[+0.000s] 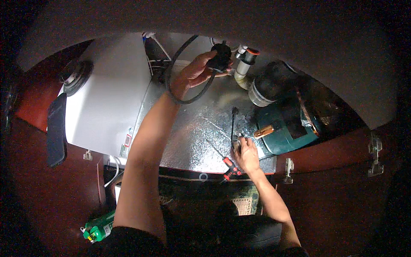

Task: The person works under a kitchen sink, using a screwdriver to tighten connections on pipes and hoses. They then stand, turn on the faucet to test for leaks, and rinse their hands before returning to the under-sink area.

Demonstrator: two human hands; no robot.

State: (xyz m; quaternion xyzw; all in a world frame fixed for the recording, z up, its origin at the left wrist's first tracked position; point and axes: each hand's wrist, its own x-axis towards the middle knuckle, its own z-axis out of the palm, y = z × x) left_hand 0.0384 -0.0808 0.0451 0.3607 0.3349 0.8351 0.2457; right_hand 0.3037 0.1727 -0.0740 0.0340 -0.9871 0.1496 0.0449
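Raised inside the cabinet, my left hand [199,68] grips a black rounded piece [220,56] whose exact kind I cannot make out. A black hose [168,77] loops around my left wrist up to that piece. Lower down, my right hand [246,155] has its fingers curled at a small object on the foil-covered floor [184,137]; the fingers mostly hide it. A thin black rod or cable [233,122] runs up from there. Just left of the right hand lies a screwdriver with a red and black T-shaped handle [230,167].
A white boxy unit [107,98] stands at left. Right are a drain pipe [242,70], a dark cylinder with a pale rim [259,94], a green container [278,141] and a copper-coloured object [263,131]. A pale ring [203,177] lies near the front edge; a green bottle [98,229] is lower left.
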